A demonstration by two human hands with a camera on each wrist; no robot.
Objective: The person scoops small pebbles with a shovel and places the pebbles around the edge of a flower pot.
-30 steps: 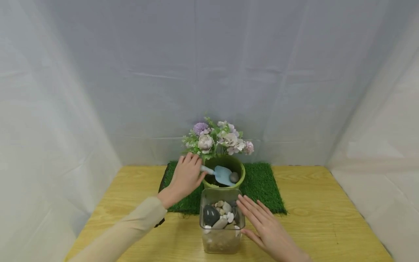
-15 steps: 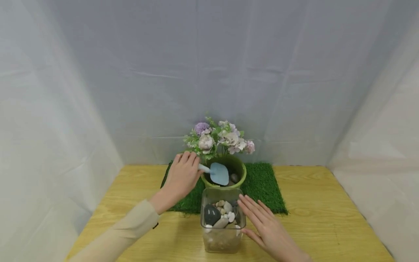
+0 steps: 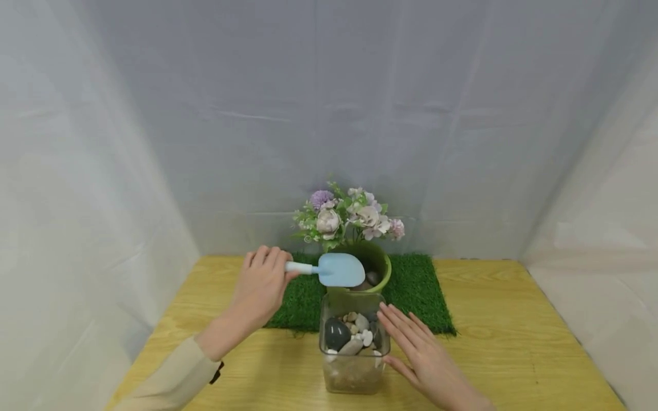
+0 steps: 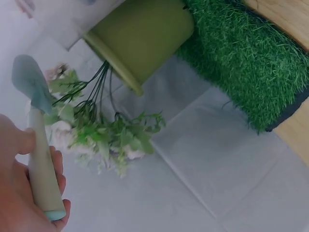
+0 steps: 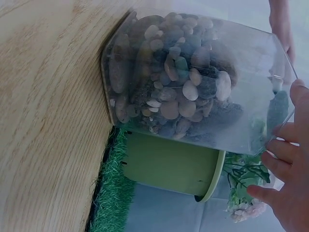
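A: What's in the left hand [image 3: 261, 281]?

B: A small light-blue trowel [image 3: 329, 269]. The fingers are curled round its handle, and the blade points to the person's right, roughly level. In the head view the blade hangs above the near rim of the green pot [image 3: 374, 264], just behind the glass jar [image 3: 354, 342]. I can't see anything lying on the blade.

A: Does the wrist camera agree?

B: Yes. The left wrist view shows the trowel [image 4: 36, 135] gripped in the left hand [image 4: 21, 193], thumb along one side of the handle, with the green pot [image 4: 145, 36] beyond it and apart from the blade.

A: And the right hand [image 3: 418, 357]?

B: Flat, fingers straight and together, lying against the right wall of the glass jar. It curls round nothing. From the right wrist view, the right hand [image 5: 285, 174] has its fingertips at the rim of the glass jar [image 5: 193, 82].

A: What's in the jar?

B: Stones [image 3: 350, 335]: one big dark one, some small pale pebbles, with sandy gravel lower down. The jar stands on the tabletop [image 3: 514, 342], touching the front edge of the grass mat [image 3: 421, 297].

A: And the pot?

B: It stands on the grass mat, with a couple of stones visible inside. Pale pink and purple flowers [image 3: 349, 217] rise from its far side. A grey cloth backdrop [image 3: 329, 114] closes in the back and both sides.
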